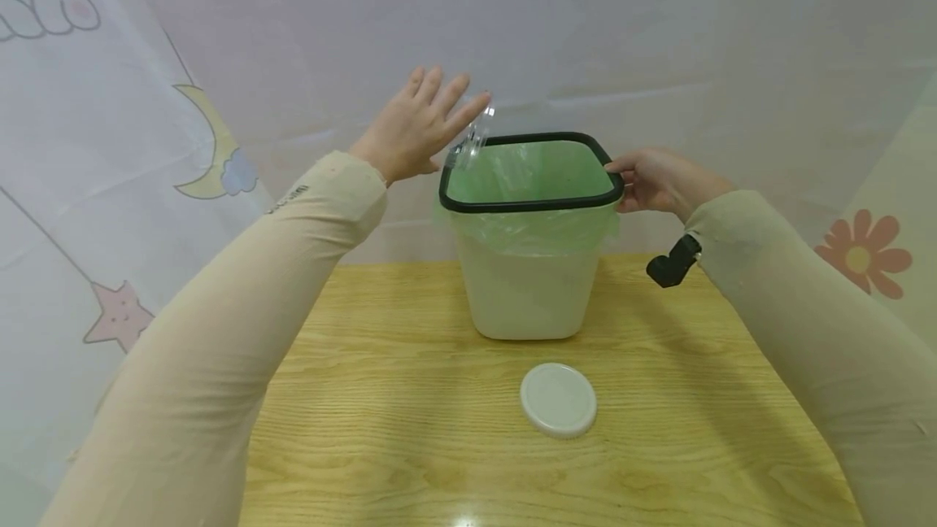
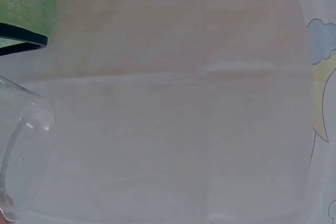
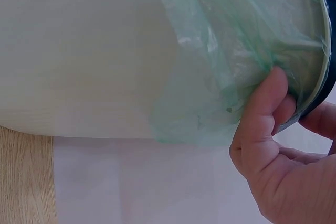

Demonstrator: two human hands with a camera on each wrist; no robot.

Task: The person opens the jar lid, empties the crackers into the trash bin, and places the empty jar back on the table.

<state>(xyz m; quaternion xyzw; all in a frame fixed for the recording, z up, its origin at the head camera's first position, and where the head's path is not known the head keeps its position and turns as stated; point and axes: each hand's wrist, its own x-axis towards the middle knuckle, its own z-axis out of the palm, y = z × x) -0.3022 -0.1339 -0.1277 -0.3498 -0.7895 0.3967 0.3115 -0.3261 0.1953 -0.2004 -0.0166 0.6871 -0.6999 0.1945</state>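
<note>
A pale trash bin (image 1: 527,287), lined with a green plastic bag (image 1: 530,230) under a black rim ring (image 1: 534,206), stands upright on the table. My left hand (image 1: 416,128) is beside its upper left rim with the fingers straight and spread. A clear jar (image 1: 476,135) lies tilted by those fingers over the rim's left side. In the left wrist view, the see-through jar (image 2: 26,150) is cut by the edge, with one fingertip near it; whether they touch is unclear. My right hand (image 1: 655,179) grips the bin's right rim, its fingers (image 3: 260,121) bent against the bag.
A round white lid (image 1: 559,399) lies flat on the wood-grain table (image 1: 381,397) in front of the bin. Behind hangs a pale cloth (image 1: 659,47) with cartoon prints. A black strap (image 1: 673,263) hangs from my right wrist.
</note>
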